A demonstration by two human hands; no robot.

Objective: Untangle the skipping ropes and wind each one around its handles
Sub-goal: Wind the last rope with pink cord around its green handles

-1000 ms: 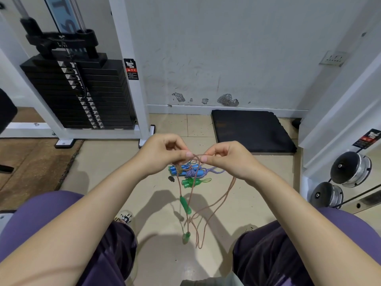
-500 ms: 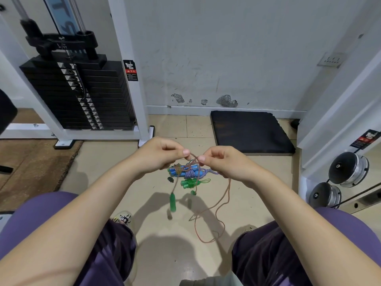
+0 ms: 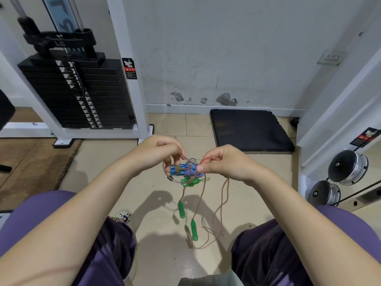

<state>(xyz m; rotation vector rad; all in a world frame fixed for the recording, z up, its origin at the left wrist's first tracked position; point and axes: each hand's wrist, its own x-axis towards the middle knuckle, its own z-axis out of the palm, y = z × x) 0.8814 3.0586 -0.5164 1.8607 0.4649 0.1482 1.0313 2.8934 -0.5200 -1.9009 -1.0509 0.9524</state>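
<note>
Rope (image 3: 203,195), thin, light and limp, is pinched by left hand (image 3: 158,154) and right hand (image 3: 223,162); better grasped near green handles (image 3: 181,209).

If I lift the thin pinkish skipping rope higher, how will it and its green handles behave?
Probably floppy: the thin pinkish skipping rope droops in loose loops from both hands. Its green handles dangle, so they would likely swing. Slack near the floor may snag.

Hands drawn slightly apart since half a second ago. Left hand (image 3: 158,154) and right hand (image 3: 222,162) now pinch a wider loop of pinkish rope (image 3: 203,195). Both green handles (image 3: 181,209) now dangle lower, separated.
</note>
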